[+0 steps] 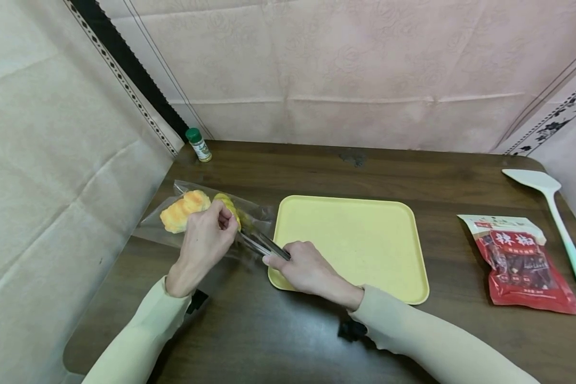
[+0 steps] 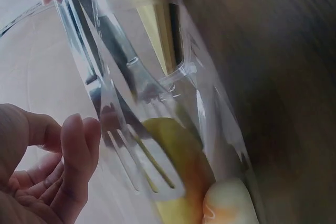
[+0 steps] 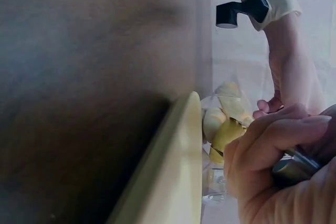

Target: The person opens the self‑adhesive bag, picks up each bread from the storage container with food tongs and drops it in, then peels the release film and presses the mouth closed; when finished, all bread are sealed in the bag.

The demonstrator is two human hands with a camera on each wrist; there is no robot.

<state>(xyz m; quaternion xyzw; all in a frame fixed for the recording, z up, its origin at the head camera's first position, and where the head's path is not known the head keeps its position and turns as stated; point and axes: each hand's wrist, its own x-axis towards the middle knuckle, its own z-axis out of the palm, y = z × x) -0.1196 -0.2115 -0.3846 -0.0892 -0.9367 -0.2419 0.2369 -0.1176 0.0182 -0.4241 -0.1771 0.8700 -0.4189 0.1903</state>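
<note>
My right hand (image 1: 312, 269) grips metal tongs (image 1: 264, 244) by the handle end, over the left edge of the yellow tray (image 1: 350, 240). The slotted tips of the tongs lie against a yellow bread roll (image 2: 173, 145) at the mouth of a clear plastic bag (image 1: 153, 230). Next to that roll, a paler golden-topped bread roll (image 1: 184, 211) lies in the bag. My left hand (image 1: 204, 237) is over the bag, thumb and fingertips pinched together at its clear film beside the tongs. In the head view this hand partly covers the yellow roll.
A green-capped small bottle (image 1: 199, 144) stands at the back left of the brown table (image 1: 249, 330). To the right of the tray lie a red and white food packet (image 1: 523, 264) and a spatula (image 1: 559, 213) with a pale green handle. Fabric walls (image 1: 341, 80) enclose the table's back and sides.
</note>
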